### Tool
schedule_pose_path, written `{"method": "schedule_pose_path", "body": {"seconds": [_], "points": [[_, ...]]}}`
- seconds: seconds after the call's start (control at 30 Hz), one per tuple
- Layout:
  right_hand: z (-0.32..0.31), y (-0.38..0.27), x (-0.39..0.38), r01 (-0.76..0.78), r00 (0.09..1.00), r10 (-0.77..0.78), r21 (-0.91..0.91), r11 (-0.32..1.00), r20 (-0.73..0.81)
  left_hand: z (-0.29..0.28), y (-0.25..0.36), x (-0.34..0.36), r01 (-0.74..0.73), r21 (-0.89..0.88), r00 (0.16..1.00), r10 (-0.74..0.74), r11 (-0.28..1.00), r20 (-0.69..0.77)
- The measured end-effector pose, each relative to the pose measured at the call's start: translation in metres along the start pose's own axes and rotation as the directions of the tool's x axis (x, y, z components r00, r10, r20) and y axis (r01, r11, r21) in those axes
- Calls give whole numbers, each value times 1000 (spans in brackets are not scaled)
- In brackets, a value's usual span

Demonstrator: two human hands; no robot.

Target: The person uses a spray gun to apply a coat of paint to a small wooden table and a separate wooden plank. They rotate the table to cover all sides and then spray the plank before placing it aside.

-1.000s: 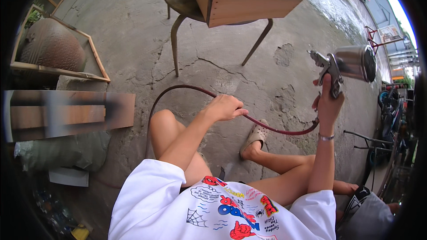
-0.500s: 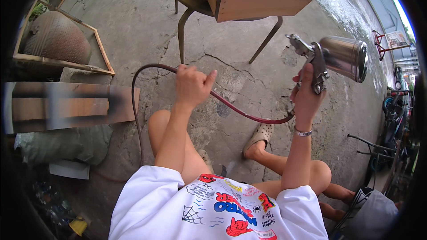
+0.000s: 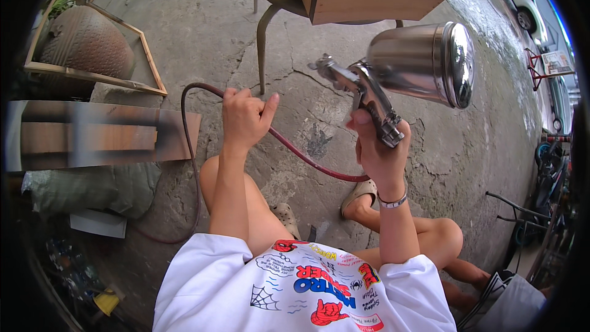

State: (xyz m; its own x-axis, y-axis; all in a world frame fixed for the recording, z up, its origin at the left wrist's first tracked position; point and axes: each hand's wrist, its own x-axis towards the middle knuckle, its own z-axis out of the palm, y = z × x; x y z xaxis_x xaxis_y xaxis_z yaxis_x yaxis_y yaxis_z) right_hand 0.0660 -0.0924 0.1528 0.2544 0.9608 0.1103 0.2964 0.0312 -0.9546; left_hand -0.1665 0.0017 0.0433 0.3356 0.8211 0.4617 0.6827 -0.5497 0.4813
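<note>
My left hand [image 3: 246,114] is closed around a dark red hose [image 3: 310,163], its thumb raised along the top. The hose loops out to the left and sags rightward to beneath my right hand [image 3: 381,150]. That hand grips a chrome spray gun [image 3: 372,95] by its handle, fingers wrapped round it, with a shiny metal cup [image 3: 405,61] on the gun tilted to the right. Beyond both hands a plywood box [image 3: 375,0] rests on a round metal stool [image 3: 265,24].
A wooden frame [image 3: 144,61] surrounds a large clay jar [image 3: 86,43] at left, above a long board [image 3: 104,135] and wrapped bundle [image 3: 92,190]. At right are bicycles [image 3: 541,172], a red metal stand [image 3: 534,67] and a car [image 3: 522,3]. Another person's legs [image 3: 461,273] show at lower right.
My right hand has brought the spray gun leftward and closer to my left hand. My left hand has moved up and left, pulling the hose with it. The view has shifted slightly.
</note>
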Motion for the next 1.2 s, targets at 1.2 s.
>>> {"method": "schedule_pose_path", "body": {"seconds": [1.2], "points": [[-123, 53, 99, -72, 787, -91, -236, 969, -610, 38, 63, 14, -164, -154, 986, 159, 974, -42]]}}
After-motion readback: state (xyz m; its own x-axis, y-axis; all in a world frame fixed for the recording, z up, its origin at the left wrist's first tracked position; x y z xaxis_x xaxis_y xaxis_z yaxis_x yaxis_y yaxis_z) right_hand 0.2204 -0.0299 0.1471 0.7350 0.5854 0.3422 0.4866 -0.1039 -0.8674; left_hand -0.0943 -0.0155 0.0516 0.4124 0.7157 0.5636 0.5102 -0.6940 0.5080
